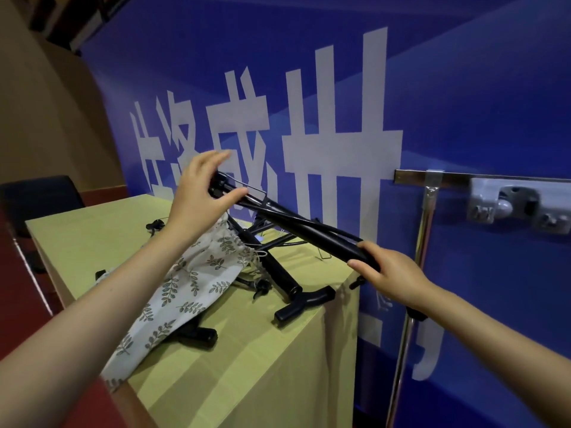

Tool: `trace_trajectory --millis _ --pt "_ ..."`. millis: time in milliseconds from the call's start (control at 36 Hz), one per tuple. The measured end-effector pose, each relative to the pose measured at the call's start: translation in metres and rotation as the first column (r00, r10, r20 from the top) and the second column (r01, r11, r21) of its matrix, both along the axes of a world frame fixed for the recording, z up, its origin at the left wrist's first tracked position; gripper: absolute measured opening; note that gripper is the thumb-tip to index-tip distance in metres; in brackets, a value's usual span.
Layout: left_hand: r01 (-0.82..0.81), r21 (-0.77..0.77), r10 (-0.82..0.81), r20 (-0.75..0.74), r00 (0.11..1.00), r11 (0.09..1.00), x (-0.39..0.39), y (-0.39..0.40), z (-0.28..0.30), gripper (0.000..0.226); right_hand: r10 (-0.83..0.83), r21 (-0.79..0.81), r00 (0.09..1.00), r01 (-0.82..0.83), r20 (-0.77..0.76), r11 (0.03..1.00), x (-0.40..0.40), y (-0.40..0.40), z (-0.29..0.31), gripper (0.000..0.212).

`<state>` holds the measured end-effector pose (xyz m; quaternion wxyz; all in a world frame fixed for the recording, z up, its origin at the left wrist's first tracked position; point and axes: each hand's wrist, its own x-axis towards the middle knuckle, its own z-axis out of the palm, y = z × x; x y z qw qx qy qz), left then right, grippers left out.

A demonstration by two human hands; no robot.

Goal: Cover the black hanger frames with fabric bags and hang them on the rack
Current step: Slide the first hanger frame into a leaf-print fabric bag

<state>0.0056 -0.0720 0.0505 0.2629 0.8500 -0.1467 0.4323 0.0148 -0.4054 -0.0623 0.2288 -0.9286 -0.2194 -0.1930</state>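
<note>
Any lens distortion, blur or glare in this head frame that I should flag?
Head view: strong wide-angle bending, the blue banner and table edges curve; left hand fingertips slightly motion-blurred, right hand and black hanger frame fairly sharp; bright glints on the metal rack; corners darken.

A table (247, 350) draped in a yellow-green cloth is set against a blue banner (494, 103), on which large white characters (336, 125) are printed. A black chair (40, 199) is seen behind the table's far left corner. A red-brown floor (18, 288) is shown at the left, and a tan wall (40, 118) is seen above it.
</note>
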Motion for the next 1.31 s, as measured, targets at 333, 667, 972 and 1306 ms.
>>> trace_trajectory --millis 333,667,972,1306 --pt "0.078 -0.105 -0.121 -0.518 0.847 0.991 0.006 0.03 -0.015 0.023 -0.036 -0.161 0.98 0.068 0.196 0.985 -0.007 0.007 -0.007 0.043" --pt "0.028 -0.612 -0.377 -0.449 0.81 0.79 0.012 0.008 -0.026 0.031 -0.004 -0.197 0.965 0.058 0.264 0.979 -0.006 0.016 -0.004 0.05" --pt "0.189 -0.833 -0.625 -0.221 0.749 0.52 -0.001 -0.02 -0.034 0.026 0.012 -0.107 0.997 -0.003 0.077 0.994 -0.012 0.026 -0.004 0.041" --pt "0.284 -0.959 -0.761 0.182 0.623 0.003 -0.01 -0.059 -0.05 0.043 0.443 0.53 0.772 -0.165 -0.455 0.832 -0.01 0.03 0.014 0.054"
